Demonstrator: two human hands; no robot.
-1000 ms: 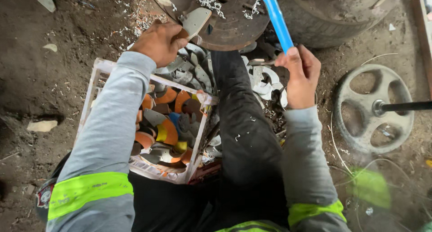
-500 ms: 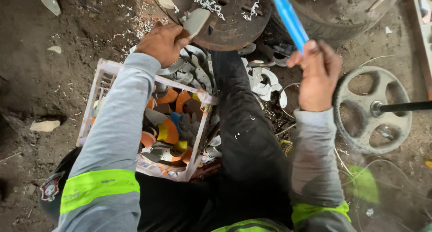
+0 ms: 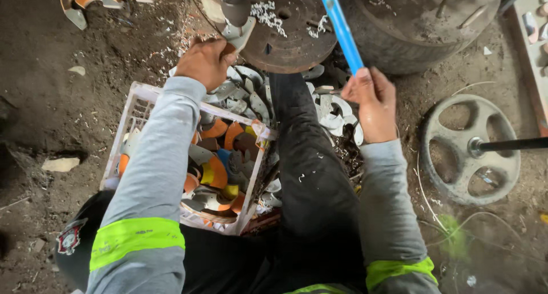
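A curved grey metal piece (image 3: 238,32) sits pinched at its lower end, pressed up against the edge of a rusty round disc (image 3: 285,37). A blue handle (image 3: 341,25) — long, straight — slants up-left, gripped at its lower end.

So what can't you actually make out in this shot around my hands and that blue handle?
Head view:
- Long blue handle: top cut off by the frame edge; lower end hidden in the right hand.
- Pale curved piece: partly covered by the left hand.
- White plastic crate: the grey sleeve hides much of its contents.
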